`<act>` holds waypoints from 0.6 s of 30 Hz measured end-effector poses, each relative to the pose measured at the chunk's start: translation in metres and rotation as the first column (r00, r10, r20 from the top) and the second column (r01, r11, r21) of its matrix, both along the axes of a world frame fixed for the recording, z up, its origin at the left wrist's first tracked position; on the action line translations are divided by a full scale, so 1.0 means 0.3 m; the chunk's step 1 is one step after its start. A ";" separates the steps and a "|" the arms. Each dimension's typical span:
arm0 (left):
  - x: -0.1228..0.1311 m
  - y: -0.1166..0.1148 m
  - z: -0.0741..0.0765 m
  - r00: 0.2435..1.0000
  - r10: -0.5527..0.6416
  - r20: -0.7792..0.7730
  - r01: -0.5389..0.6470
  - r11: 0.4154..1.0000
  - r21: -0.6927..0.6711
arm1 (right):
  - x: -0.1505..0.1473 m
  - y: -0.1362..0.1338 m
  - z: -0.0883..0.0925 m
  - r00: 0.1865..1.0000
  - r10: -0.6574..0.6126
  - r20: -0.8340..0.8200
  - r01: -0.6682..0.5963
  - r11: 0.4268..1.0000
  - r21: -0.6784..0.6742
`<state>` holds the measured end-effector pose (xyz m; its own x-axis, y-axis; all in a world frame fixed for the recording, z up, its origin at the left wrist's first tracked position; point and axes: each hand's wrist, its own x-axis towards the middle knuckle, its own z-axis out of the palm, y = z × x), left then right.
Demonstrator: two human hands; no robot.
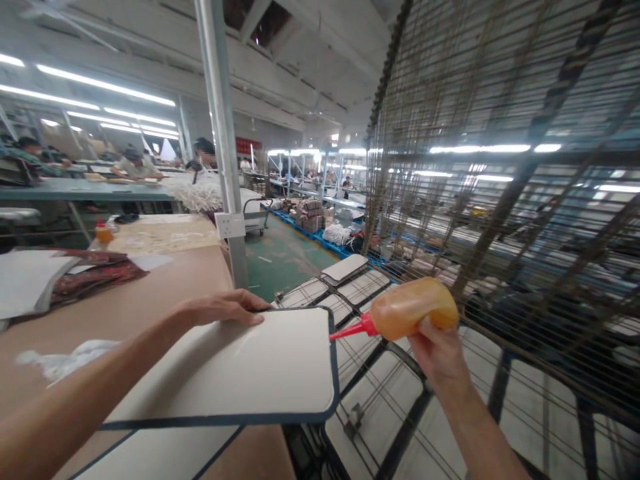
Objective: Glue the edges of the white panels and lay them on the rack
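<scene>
My left hand (233, 308) grips the far edge of a white panel (270, 367) with dark blue edging and rounded corners, thumb on its face and the other fingers partly hidden behind the edge. My right hand (440, 347) is wrapped round a squeeze bottle (415, 308) of amber liquid, tipped to the left. The tip of its red nozzle (353, 329) is at the panel's right edge, near the far corner. Under the held panel, a second blue-edged panel (160, 453) lies on the brown tabletop (265, 453).
A wire rack (480, 167) rises at the right, its lower shelf bearing several white panels (385, 387). A metal post (220, 133) stands beyond the table. Another squeeze bottle (104, 233), papers (30, 280) and a crumpled white cloth (80, 360) are at left. People work at benches behind.
</scene>
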<state>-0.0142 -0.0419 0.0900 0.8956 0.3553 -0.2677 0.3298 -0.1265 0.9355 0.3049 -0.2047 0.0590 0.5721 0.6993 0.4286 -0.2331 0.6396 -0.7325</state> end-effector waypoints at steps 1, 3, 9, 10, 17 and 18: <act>0.000 0.002 -0.001 1.000 0.001 -0.001 -0.001 1.000 0.011 | -0.001 -0.002 0.002 1.000 0.000 0.003 0.000 1.000 -0.009; 0.000 0.005 -0.002 1.000 0.004 -0.010 -0.004 1.000 0.029 | -0.004 -0.008 0.005 1.000 -0.002 0.011 0.002 1.000 -0.019; 0.010 -0.013 0.014 0.999 -0.019 -0.030 0.018 1.000 -0.018 | -0.013 -0.031 0.007 1.000 -0.012 0.007 0.012 0.999 -0.032; 0.012 -0.017 0.016 0.999 -0.011 -0.037 0.010 1.000 -0.021 | -0.015 -0.035 0.006 1.000 -0.017 0.000 0.017 0.999 -0.039; 0.014 -0.023 0.018 0.997 0.030 -0.064 -0.033 0.998 -0.045 | -0.025 -0.054 0.008 0.999 -0.030 -0.030 0.029 0.998 -0.052; 0.014 -0.024 0.018 0.998 0.033 -0.058 -0.036 0.998 -0.052 | -0.025 -0.057 0.007 0.999 -0.029 -0.036 0.027 0.998 -0.059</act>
<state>-0.0100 -0.0490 0.0955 0.8658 0.3697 -0.3371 0.3861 -0.0653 0.9201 0.2973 -0.2217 0.0612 0.6064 0.7060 0.3658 -0.2436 0.6029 -0.7597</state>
